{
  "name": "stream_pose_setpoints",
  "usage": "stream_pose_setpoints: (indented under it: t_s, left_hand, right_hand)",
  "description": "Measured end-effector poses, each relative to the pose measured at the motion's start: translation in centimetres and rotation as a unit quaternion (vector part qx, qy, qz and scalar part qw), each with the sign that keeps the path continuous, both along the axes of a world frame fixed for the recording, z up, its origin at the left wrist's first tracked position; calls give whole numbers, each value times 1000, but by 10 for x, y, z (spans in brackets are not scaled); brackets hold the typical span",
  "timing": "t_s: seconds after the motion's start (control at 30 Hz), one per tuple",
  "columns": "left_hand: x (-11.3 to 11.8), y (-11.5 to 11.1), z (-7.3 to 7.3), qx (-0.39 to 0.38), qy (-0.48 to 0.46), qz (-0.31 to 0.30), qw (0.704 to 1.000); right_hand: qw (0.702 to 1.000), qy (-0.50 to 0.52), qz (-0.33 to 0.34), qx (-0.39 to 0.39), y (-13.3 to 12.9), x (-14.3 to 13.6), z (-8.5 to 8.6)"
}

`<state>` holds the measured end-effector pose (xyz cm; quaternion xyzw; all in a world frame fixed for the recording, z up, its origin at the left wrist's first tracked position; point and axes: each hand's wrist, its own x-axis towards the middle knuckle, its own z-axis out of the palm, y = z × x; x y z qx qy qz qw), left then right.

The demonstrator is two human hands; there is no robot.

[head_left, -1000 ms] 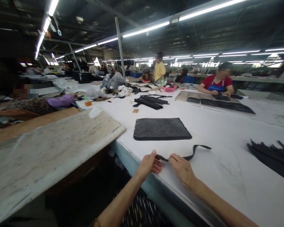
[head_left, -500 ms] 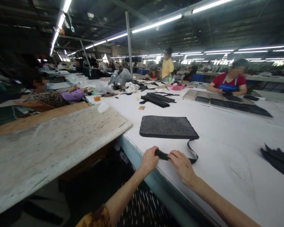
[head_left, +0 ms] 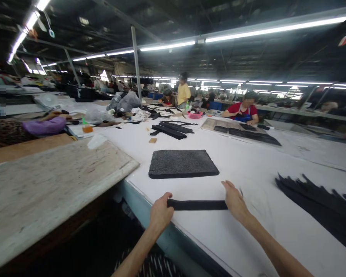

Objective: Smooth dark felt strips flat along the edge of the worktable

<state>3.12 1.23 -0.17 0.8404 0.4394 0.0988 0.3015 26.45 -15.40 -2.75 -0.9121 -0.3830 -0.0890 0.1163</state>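
A narrow black fabric strip [head_left: 200, 205] stretches straight between my hands, close to the near edge of the white table [head_left: 196, 189]. Its left end is pinched by my left hand [head_left: 161, 211], thumb against fingers. At the other end, my right hand [head_left: 235, 201] is closed around the strip, and its palm side hides that end. Just beyond the strip lies a flat, dark grey rectangular piece of textured fabric [head_left: 183, 163] with a black front edge. Neither hand touches this piece.
Black strips [head_left: 314, 204] lie fanned out on the right, and more black strips [head_left: 173, 129] lie farther back beside a small tan block [head_left: 152, 141]. A pale board [head_left: 60, 169] stands to the left. Co-workers sit or stand around the tables.
My hands have moved apart, pulling the strip from a short, looped bundle into a straight length. Its loop no longer reaches the grey piece. The view has turned to the right.
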Motion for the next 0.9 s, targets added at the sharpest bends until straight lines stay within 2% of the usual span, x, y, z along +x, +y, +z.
stream_pose_setpoints:
  t_s: [0.1,0.17,0.23,0.37,0.47,0.57,0.7,0.8,0.9]
  left_hand:
    - [0,-2,1,2,9,-2,1000]
    - [-2,-3,1,3,5,-3,1000]
    - [-4,-3,1,1,-8,-4,1000]
    - [-8,-5,-1,-9,-37,-7,999]
    - [-9,-7,-5,-8,-45,-3,999]
    - [-10,-7,-8,-11,-57,-4,998]
    - [-16,-4,-7,-26,-66,-21,997]
    - [-22,2,-1,-40,-46,-25,998]
    - [-24,9,9,-5,-27,-54,998]
  right_hand:
    - [997,-23,-55,55,-19,17,-4]
    - [995,-33,-47,80,-23,13,-2]
    - [994,-14,18,104,-16,-4,2]
    - [967,65,226,99,19,-58,10]
    - [950,98,293,54,48,-90,15]
    - [943,108,314,3,68,-103,16]
    - [944,97,313,-32,77,-107,16]
    - [946,101,305,-35,78,-108,17]
    - [944,94,309,-68,82,-110,21]
